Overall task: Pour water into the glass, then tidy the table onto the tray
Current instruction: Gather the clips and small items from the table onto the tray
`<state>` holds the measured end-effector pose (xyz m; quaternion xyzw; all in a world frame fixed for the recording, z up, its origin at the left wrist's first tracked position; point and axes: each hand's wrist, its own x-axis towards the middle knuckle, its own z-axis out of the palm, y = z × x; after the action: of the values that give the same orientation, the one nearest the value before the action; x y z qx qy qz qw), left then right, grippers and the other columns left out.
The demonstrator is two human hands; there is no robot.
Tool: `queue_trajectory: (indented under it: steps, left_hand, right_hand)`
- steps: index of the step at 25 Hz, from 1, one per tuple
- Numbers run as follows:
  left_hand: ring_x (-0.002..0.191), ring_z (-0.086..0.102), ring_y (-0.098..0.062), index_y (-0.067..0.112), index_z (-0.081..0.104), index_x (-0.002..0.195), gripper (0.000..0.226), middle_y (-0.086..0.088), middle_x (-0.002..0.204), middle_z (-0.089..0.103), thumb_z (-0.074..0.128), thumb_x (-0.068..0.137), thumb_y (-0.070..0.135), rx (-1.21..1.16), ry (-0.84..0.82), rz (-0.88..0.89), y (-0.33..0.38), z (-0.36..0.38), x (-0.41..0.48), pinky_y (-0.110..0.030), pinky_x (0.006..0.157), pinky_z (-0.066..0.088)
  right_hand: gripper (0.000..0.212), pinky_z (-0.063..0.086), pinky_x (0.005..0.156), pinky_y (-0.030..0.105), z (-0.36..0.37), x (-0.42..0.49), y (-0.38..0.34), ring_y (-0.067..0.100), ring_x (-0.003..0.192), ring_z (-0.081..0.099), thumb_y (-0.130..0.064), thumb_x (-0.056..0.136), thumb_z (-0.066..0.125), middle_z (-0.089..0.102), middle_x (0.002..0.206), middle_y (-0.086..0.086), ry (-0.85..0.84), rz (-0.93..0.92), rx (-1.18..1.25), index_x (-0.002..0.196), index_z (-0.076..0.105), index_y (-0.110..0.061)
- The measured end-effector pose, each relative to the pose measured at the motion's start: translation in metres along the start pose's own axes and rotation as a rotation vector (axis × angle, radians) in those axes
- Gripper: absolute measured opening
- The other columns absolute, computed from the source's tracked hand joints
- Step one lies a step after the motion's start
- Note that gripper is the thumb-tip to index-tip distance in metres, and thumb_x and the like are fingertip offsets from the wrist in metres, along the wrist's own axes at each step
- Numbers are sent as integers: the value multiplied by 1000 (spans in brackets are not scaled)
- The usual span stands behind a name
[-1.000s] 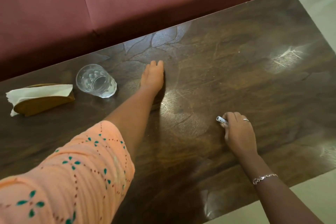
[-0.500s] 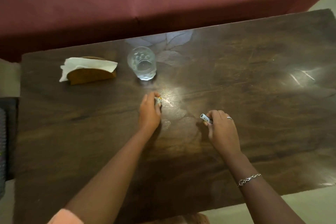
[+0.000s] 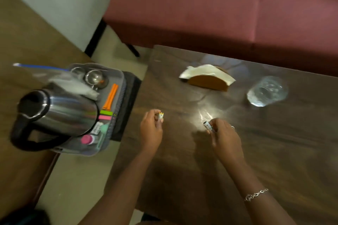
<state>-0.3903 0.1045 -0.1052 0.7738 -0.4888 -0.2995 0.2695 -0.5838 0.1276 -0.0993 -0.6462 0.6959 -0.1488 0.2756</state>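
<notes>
Hands above dark wooden table (image 3: pixel 274 151): left hand (image 3: pixel 151 131) pinches yellow-tipped battery (image 3: pixel 160 116), right hand (image 3: pixel 225 138) grips white battery (image 3: pixel 208 126), likely bound for cluttered grey tray (image 3: pixel 119 97); filled clear glass (image 3: pixel 267 91) stands beyond.

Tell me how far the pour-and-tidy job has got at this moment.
Done: the glass holds water, and the tray already carries the kettle and small items. In hand: left hand and right hand each hold a battery. Left: the batteries, napkin holder and glass.
</notes>
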Motion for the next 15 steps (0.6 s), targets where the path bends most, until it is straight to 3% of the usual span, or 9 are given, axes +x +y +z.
queue_trajectory:
  steps: [4,6,9,13,15]
  left_hand:
    - [87,56,-33,0,55,109,27,-23,95,59,51,83,-7,-5,95,-22,-41,-66,26,-40,79,45]
    - [83,54,-32,1,56,109,27,-21,90,58,50,83,-8,-15,142,-45,-59,-91,33,-38,76,43]
    - [76,51,-25,0,58,105,23,-16,86,57,52,84,-7,-2,191,-100,-91,-123,41,-26,65,35]
    - [76,51,-25,1,58,104,19,-14,83,55,54,85,-1,-5,185,-185,-122,-145,47,-30,67,38]
    - [80,54,-28,0,57,108,25,-18,89,59,55,84,-2,-30,172,-212,-132,-150,51,-33,72,42]
  right_hand:
    - [43,40,76,28,48,30,-74,26,103,59,-6,89,53,61,118,8,-120,-57,95,128,50,-22]
    - [40,44,78,30,66,43,-107,24,101,59,-4,89,52,63,111,8,-179,-58,147,124,54,-23]
    - [25,46,67,27,91,66,-163,22,84,63,-4,87,56,62,87,1,-255,-45,277,108,58,-17]
    - [20,50,66,22,134,108,-228,16,67,58,-2,79,66,52,70,-5,-281,-82,279,95,57,-10]
    - [19,51,66,30,162,130,-253,23,72,61,-2,78,66,57,71,2,-326,-107,202,94,57,-9]
